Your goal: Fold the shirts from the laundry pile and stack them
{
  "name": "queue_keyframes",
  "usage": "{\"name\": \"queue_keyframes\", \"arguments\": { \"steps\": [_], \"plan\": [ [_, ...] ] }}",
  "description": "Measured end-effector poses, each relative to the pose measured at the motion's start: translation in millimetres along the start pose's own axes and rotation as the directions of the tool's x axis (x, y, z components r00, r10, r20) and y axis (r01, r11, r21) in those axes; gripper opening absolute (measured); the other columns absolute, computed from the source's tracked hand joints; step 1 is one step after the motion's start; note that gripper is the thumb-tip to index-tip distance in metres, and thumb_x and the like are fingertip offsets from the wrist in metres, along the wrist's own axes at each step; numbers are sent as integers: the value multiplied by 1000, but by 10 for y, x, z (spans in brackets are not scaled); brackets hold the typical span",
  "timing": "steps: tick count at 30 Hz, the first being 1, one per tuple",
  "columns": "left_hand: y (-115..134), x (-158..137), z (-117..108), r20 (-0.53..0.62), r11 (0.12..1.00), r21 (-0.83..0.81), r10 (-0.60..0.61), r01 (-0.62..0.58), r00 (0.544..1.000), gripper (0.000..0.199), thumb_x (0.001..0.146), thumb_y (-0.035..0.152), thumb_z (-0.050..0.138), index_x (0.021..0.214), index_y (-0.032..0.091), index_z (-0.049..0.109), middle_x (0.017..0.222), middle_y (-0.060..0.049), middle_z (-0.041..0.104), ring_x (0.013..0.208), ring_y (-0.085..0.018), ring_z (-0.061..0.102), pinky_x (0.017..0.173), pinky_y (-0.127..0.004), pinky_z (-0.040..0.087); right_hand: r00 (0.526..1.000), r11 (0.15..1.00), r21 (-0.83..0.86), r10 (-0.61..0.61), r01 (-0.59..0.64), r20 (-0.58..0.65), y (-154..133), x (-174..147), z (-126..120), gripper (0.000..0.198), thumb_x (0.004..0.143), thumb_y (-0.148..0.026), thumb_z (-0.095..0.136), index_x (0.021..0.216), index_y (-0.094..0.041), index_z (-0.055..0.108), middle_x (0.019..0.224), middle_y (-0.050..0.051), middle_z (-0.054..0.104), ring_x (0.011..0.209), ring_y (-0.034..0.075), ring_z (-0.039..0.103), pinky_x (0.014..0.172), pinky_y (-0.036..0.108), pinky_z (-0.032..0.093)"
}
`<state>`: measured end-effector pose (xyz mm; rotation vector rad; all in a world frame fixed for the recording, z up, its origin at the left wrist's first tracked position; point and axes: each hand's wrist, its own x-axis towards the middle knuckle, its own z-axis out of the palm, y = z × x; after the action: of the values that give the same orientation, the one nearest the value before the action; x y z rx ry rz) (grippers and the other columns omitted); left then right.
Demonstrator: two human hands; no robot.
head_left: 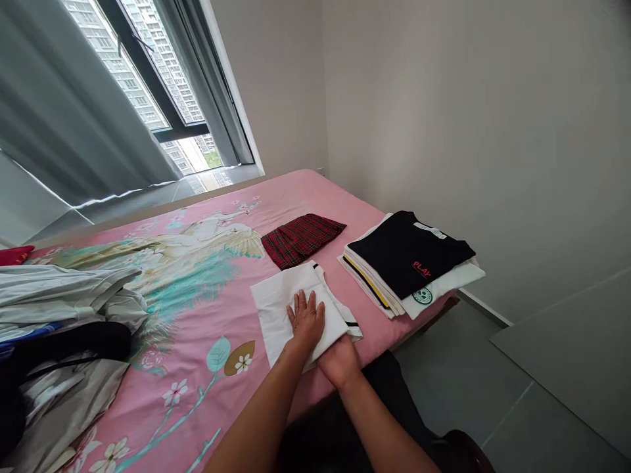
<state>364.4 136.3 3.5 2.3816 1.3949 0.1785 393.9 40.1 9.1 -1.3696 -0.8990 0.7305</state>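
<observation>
A white folded shirt (280, 305) with black-striped trim lies near the front edge of the bed. My left hand (308, 320) rests flat on top of it, fingers spread. Tucked under the shirt's near right edge is my right hand (341, 362), palm turned up; the cloth hides its fingers. Just beyond the shirt lies a red plaid skirt (304, 238), laid flat. To the right stands a stack of folded clothes, topped by a black T-shirt (411, 253) with red "PLAY" lettering. Below it a white garment (456, 281) with a round green print sticks out.
A heap of loose grey clothes (73, 295) covers the bed's left side, with a black garment (83, 345) among it. A pink floral bedsheet (207, 401) spreads beneath everything. Grey curtains (83, 112) hang by the window; a plain wall (468, 131) rises to the right.
</observation>
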Motion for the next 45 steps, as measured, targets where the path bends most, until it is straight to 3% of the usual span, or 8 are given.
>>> {"name": "queue_keyframes", "arguments": {
  "steps": [9,16,20,24,29,36,41,45],
  "plan": [
    [71,-84,140,-89,997,70,37,-31,995,61,90,49,32,144,21,32,156,-10,10,143,-27,2,112,-55,-2,858,708,520,501,-479,108,34,-676,-580,46,82,-56,52,105,-18,63,104,12,66,88,21,65,71,34,53],
    [-186,-498,-132,-59,959,178,234,-221,970,60,88,42,36,143,17,34,155,-10,16,144,-24,7,112,-53,-12,997,992,-113,48,-55,-65,-328,-152,-685,36,88,-48,46,100,-19,63,98,7,66,98,21,60,87,34,47],
    [-371,-785,-115,-35,950,185,262,-251,964,61,88,45,36,143,19,34,154,-10,21,143,-25,9,112,-53,-14,949,807,-523,-139,274,284,-300,429,-363,42,93,-37,34,126,-19,53,136,8,49,132,20,36,111,41,24],
    [-434,-875,-2,-15,969,127,215,-212,976,69,86,54,37,147,24,24,154,-8,20,143,-28,11,111,-57,-12,879,507,-775,69,376,471,19,982,27,50,94,-40,33,141,-21,38,152,6,25,142,22,9,113,50,1],
    [-450,-892,74,-39,976,97,200,-195,979,65,87,56,36,146,29,27,154,-6,21,143,-28,11,111,-58,-12,871,335,-861,180,382,457,369,1279,169,59,93,-48,35,146,-27,24,155,5,11,143,24,1,109,54,-9],
    [-495,-997,-42,-102,980,13,199,-199,975,62,86,53,42,141,26,36,153,-10,25,141,-30,16,111,-61,-4,934,425,-835,-83,349,348,254,1220,307,47,96,-38,27,138,-21,39,145,8,38,137,20,23,110,51,7],
    [-813,-1345,-160,-326,982,-186,-98,37,940,53,86,33,46,136,18,40,141,-15,42,131,-28,36,107,-51,28,882,498,-729,-250,470,398,-66,1472,667,41,96,-42,29,105,-20,63,113,7,63,115,20,47,103,40,24],
    [-1020,-1514,-280,-120,835,-490,-348,250,930,51,84,37,46,130,14,42,113,-13,62,106,-25,58,90,-39,44,896,410,-809,-49,421,441,-154,1796,1062,51,94,-51,28,90,-20,67,100,9,66,104,24,51,92,39,31]
  ]
}}
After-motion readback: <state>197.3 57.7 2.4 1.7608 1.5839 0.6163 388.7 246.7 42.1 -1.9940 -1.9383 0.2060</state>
